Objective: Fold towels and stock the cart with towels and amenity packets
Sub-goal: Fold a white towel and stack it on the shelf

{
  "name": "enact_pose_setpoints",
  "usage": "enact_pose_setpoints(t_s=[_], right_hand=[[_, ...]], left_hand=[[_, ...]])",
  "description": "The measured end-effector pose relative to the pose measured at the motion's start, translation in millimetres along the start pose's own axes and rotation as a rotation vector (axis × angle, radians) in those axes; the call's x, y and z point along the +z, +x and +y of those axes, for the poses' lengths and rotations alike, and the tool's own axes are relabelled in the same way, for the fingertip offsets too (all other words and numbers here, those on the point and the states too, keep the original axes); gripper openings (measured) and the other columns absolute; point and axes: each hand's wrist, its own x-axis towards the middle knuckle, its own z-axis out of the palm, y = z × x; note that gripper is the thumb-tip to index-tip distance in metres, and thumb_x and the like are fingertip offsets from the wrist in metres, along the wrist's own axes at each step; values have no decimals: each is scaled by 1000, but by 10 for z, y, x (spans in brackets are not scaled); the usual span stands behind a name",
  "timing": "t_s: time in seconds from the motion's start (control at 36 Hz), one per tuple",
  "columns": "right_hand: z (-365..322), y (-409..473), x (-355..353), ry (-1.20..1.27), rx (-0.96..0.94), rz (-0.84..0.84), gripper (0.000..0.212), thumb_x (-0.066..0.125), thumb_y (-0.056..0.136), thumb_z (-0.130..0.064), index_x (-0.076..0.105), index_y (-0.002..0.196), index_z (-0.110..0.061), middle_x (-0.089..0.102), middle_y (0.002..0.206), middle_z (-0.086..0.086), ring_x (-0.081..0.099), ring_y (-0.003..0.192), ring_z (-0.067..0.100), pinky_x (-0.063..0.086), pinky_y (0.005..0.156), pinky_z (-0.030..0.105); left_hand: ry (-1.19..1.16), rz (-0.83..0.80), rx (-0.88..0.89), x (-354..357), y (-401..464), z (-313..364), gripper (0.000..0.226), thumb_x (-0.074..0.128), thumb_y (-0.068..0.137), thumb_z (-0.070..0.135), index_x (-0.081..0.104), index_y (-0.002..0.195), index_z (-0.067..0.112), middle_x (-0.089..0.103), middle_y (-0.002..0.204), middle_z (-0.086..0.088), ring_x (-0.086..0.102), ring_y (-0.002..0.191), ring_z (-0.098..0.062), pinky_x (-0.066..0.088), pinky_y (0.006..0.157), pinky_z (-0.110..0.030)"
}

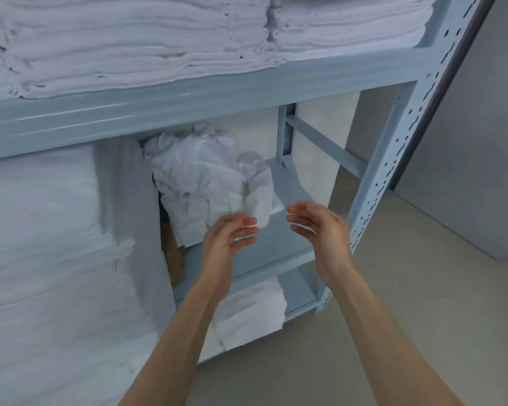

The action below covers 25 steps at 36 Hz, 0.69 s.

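A crumpled heap of white towels (206, 174) lies on the middle shelf (279, 241) of a pale blue metal rack. My left hand (228, 238) hovers just in front of the heap's lower edge, fingers relaxed, palm turned right, holding nothing. My right hand (320, 227) is held level with it a hand's width to the right, over bare shelf, fingers straight and palm facing left. Neither hand touches the towels. No cart or amenity packets are in view.
Folded white towels (129, 39) fill the top shelf, and a tall stack (47, 244) fills the left bay. More folded towels (252, 312) sit on the bottom shelf. The rack's perforated upright (393, 159) stands at right, with beige floor (408, 317) beyond.
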Motion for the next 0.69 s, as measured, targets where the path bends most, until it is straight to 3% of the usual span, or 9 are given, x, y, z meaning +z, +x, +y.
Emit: enact_pose_setpoints(t_s=[0.19,0.42,0.69], right_hand=[[232,585,-24,12,46,-9,21,52,95,-9,72,97,-3,76,94,13,72,86,25,56,78,32],[422,1411,-28,-70,126,-37,21,54,94,-11,71,102,-1,77,95,11,73,88,27,57,82,35],[629,2301,-24,-209,203,-70,20,54,94,-8,72,100,-3,77,93,11,72,88,30,57,82,39]], left_hand=[[50,91,-5,130,439,-177,19,52,98,8,69,104,2,74,102,-17,72,92,-26,58,81,-33],[20,192,-40,198,1210,-465,22,55,96,10,67,109,-2,74,103,-18,72,93,-29,57,85,-38],[-55,312,-148,293,2041,-851,18,52,97,5,65,106,-3,74,97,-18,71,86,-30,58,77,-36]])
